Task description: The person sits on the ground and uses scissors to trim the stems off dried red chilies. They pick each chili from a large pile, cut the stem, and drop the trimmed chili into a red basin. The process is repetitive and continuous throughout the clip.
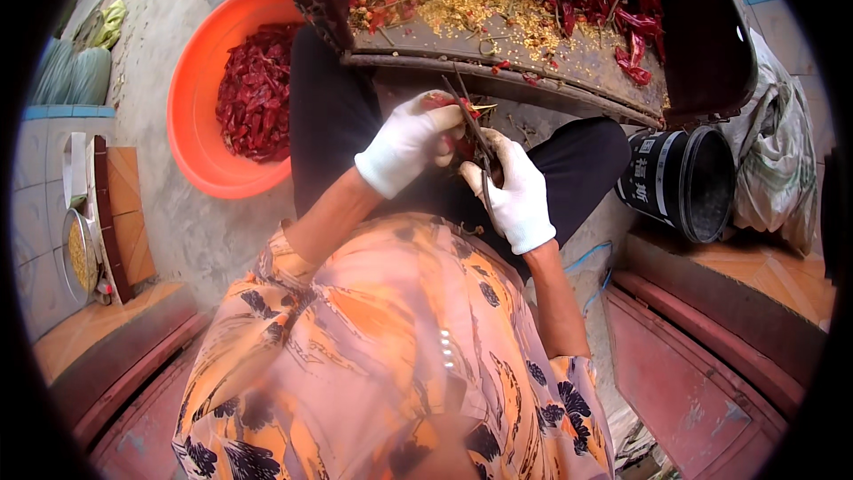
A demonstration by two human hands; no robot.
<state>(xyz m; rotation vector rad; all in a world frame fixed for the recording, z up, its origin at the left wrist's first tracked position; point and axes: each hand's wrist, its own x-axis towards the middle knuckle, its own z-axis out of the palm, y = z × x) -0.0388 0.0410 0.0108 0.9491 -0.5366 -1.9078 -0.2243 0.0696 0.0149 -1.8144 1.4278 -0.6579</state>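
Note:
Both my hands wear white gloves and meet over my lap, just below the edge of a brown tray. Closed fingers of my left hand pinch a dried red chili, mostly covered by the glove and blades. A dark pair of scissors is gripped in my right hand. Its blades point up and away, right beside the chili. On the tray lie dried red chilies and scattered yellow seeds.
At my left, an orange basin holds many red chili pieces. A black bucket lies tilted at my right, with a pale sack beside it. A round tray of yellow grains sits at far left.

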